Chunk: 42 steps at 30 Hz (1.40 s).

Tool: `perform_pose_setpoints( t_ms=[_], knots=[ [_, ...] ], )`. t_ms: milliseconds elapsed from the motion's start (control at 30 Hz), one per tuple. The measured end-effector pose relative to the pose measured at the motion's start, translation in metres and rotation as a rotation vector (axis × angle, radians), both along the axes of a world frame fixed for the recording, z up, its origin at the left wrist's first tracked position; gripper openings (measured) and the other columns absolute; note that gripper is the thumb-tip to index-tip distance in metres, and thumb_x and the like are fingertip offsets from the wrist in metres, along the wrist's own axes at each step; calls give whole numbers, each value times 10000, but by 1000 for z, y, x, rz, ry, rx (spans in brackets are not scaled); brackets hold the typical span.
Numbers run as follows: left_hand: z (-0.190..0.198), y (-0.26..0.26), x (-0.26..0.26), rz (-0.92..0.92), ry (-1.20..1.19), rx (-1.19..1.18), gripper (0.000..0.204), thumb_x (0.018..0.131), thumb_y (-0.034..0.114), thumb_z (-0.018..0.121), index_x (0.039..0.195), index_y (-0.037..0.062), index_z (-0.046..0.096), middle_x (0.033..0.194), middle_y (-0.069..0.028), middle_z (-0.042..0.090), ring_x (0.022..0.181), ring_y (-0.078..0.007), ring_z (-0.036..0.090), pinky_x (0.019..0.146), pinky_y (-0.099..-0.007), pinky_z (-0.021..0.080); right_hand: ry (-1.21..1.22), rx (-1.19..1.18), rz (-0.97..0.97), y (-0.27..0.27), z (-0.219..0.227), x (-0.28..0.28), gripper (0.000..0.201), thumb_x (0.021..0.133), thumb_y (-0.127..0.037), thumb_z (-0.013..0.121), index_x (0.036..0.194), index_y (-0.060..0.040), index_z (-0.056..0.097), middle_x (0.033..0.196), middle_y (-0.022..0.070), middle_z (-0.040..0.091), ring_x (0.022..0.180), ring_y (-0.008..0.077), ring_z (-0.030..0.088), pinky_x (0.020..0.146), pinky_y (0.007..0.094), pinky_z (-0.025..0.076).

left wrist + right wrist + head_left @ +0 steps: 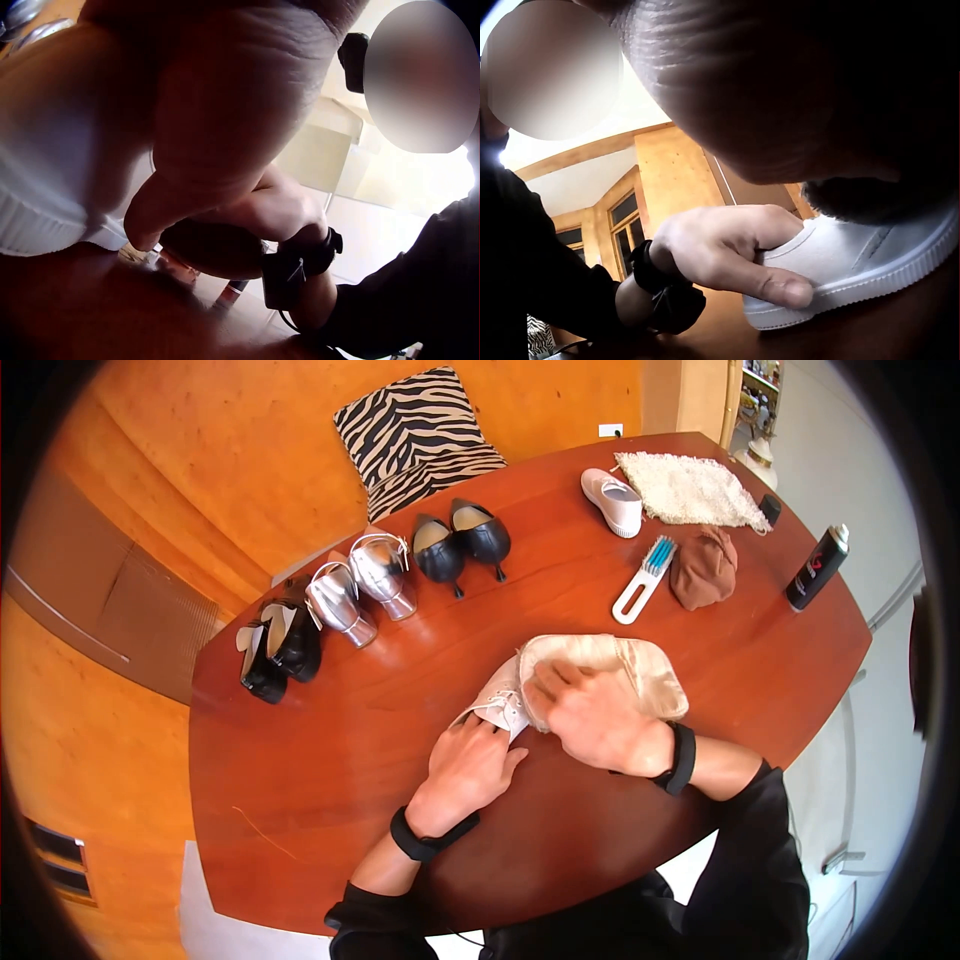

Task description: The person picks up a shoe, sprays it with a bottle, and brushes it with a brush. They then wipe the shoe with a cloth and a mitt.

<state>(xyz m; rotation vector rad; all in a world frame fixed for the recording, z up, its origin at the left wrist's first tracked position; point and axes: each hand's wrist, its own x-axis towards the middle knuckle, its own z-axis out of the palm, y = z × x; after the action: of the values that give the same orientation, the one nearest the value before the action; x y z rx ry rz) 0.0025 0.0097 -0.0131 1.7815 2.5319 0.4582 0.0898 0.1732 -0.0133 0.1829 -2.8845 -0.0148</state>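
A white lace-up sneaker [503,698] lies on the table in front of the person. The left hand [468,764] grips it at the heel, fingers inside the opening and thumb along the outer side, as the right wrist view shows on the sneaker [832,251]. Over the toe half lies a cream cloth [648,665] with a satiny top and a fuzzy dark-looking underside in the right wrist view. The right hand [605,722] holds this cloth against the sneaker with bent fingers. The cloth hides the toe.
The matching sneaker [612,502] stands at the back beside a fluffy cream cloth [690,490]. Nearer are a white-handled brush [640,582], a brown cloth [704,568] and a black spray can [818,568]. Black heels [480,532], silver heels [380,572] and black shoes [292,642] line the far left edge.
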Motion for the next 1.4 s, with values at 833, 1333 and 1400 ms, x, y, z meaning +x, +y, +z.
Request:
perform_pose_setpoints(
  t_ms=[833, 1333, 1400],
  knots=[
    [-9, 2, 35, 109, 123, -126, 658, 755, 588, 586, 862, -55, 670, 799, -176, 616, 843, -305, 574, 756, -363, 471, 51, -101, 67, 31, 20, -11, 435, 628, 36, 569, 1058, -15, 601, 1110, 143, 593, 1018, 271, 574, 778, 357, 514],
    [2, 6, 30, 139, 77, -161, 755, 765, 642, 543, 1053, -52, 609, 1038, -199, 594, 957, -335, 567, 858, -412, 449, -4, -169, 218, 32, 11, -11, 343, 669, -33, 581, 1011, -6, 608, 1049, 128, 575, 987, 263, 551, 773, 338, 506],
    [4, 7, 34, 156, 63, -182, 761, 763, 648, 539, 1049, -54, 612, 1036, -199, 596, 959, -339, 566, 864, -412, 445, -38, -201, 156, 35, 16, -14, 383, 669, -7, 561, 1050, -14, 607, 1118, 143, 574, 1048, 275, 543, 805, 352, 499]
  ],
)
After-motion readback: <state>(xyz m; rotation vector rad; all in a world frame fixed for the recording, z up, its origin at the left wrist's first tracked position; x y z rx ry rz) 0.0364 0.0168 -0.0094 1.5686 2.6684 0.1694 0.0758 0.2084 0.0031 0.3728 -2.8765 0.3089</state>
